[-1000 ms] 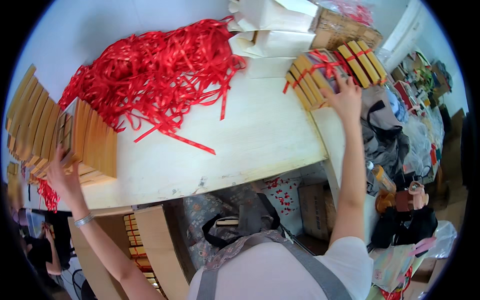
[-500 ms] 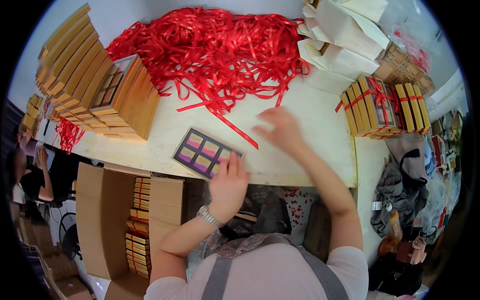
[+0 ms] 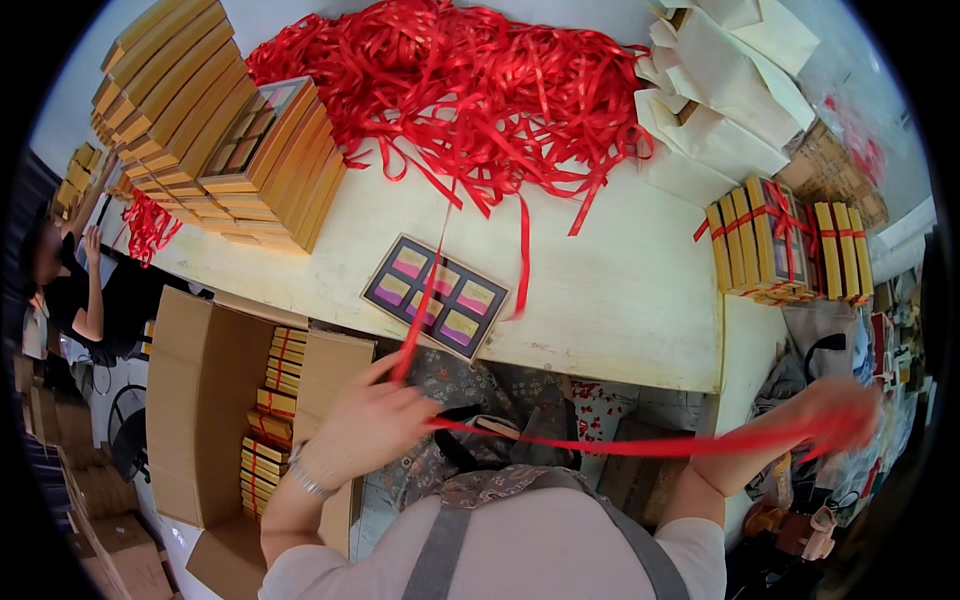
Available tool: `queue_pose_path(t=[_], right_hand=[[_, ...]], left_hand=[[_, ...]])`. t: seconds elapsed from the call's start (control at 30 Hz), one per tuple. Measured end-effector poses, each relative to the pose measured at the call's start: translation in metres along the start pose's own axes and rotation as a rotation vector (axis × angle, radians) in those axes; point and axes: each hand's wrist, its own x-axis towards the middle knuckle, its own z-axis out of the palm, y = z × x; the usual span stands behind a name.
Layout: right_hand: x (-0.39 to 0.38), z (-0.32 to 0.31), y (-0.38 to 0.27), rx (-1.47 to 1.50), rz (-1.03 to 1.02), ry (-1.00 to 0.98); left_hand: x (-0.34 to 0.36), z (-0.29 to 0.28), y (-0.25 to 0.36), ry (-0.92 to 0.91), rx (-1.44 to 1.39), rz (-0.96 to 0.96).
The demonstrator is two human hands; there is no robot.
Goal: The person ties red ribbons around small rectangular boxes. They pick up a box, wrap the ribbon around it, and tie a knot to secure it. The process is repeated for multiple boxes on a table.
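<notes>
— Start at your left. What's there?
— Below the counter point(image 3: 620, 300), an open carton point(image 3: 185, 410) with ribbon-tied boxes point(image 3: 262, 470) inside; above it, the tall gold-edged stack point(image 3: 180, 115), which I've left alone this last half second.
— And your left hand point(image 3: 375, 425)?
— That's one change: it was resting on the flat box, and now it has let go of that and pinches a red ribbon point(image 3: 610, 445) between the fingers.
— Where does that leave the box point(image 3: 475, 297)?
— Lying face up and slanted near the counter's front edge, six compartments showing, nobody touching it. A strand crosses in front of it; I can't tell if they touch.
— Further right?
— Past the ribbon pile point(image 3: 480, 100), the tied bundle point(image 3: 785, 235) sits at the counter's right end, as before. Nearer me is my right hand point(image 3: 838, 415), blurred; it was bare and reaching, and now it grips the ribbon's other stretch, pulled out wide.
— Meaning what?
— I'd say the box is set down and the work has passed to the ribbon
</notes>
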Motion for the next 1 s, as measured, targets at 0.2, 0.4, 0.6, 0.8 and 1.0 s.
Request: queue_pose_path(t=[0.2, 0.4, 0.6, 0.8, 1.0], right_hand=[[0.033, -0.065, 0.009, -0.612, 0.233, 0.683], [0.061, -0.025, 0.197, -0.365, 0.792, 0.355], [0.085, -0.027, 0.259, -0.388, 0.623, 0.233], [0.121, -0.11, 0.304, -1.297, 0.846, 0.362], [0.027, -0.097, 0.365, -1.154, 1.116, -0.667]], left_hand=[[-0.14, 0.058, -0.017, -0.697, -0.446, -0.778], [-0.067, 0.07, 0.012, 0.221, -0.41, -0.484], [0.056, 0.067, 0.039, 0.527, -0.746, -0.495], [0.029, 0.054, -0.016, 0.576, -1.17, -0.627], [0.043, 0.054, -0.047, 0.418, -1.167, -0.676]])
